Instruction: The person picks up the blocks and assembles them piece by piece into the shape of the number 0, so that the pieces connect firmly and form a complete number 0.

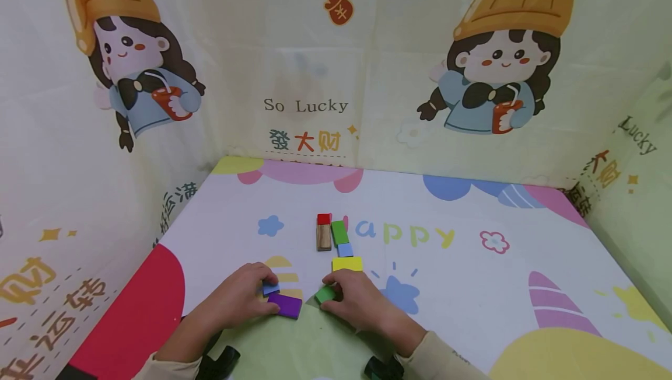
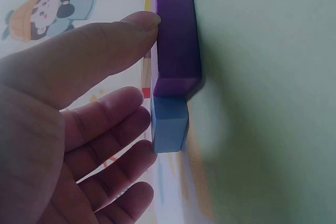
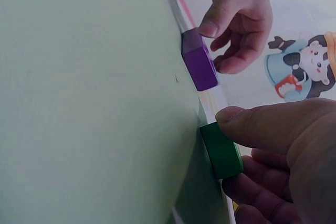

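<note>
The left hand, fingers loosely bent and closed round nothing, rests its thumb against the purple block, whose end meets the blue block by the fingers. The right hand pinches the green block between thumb and fingers, just short of the yellow block. On the mat, "appy" is legible; the cloth behind reads "So Lucky" above 發大财, with "Lucky" again far right.

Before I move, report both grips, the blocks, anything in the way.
Left grip: thumb touching purple block, blue block beside it. Right grip: pinching green block. Yellow block just beyond right grip, possibly in the way.
</note>
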A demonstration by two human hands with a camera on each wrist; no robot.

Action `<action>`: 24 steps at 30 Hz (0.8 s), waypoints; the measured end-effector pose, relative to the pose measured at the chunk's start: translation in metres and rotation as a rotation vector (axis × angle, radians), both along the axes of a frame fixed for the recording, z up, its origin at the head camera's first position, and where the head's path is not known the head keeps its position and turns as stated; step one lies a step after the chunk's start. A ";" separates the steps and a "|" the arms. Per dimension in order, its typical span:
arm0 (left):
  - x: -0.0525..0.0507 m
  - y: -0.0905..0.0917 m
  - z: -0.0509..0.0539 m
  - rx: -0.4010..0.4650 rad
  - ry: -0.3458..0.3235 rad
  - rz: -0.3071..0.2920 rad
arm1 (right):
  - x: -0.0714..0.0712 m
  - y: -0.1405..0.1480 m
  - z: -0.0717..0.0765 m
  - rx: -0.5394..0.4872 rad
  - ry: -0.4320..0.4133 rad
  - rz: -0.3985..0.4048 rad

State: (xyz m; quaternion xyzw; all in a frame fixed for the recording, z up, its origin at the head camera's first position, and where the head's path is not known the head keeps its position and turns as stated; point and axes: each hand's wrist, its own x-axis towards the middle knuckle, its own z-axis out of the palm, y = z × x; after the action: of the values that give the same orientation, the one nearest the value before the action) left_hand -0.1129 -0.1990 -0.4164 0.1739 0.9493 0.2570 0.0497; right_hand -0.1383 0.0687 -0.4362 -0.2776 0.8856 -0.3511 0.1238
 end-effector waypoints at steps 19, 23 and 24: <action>0.001 0.003 -0.002 -0.015 0.002 0.031 | 0.003 -0.018 0.001 0.004 -0.019 0.016; 0.001 0.004 -0.001 -0.012 0.002 0.038 | 0.003 -0.021 0.002 0.013 -0.020 0.020; 0.001 0.005 -0.001 -0.011 -0.001 0.042 | 0.003 -0.022 0.002 0.013 -0.022 0.020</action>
State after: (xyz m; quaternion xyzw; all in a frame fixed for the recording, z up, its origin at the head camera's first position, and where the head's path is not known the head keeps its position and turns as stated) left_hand -0.1115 -0.1945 -0.4177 0.1537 0.9541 0.2528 0.0458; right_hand -0.1354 0.0466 -0.4344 -0.2819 0.8836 -0.3470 0.1392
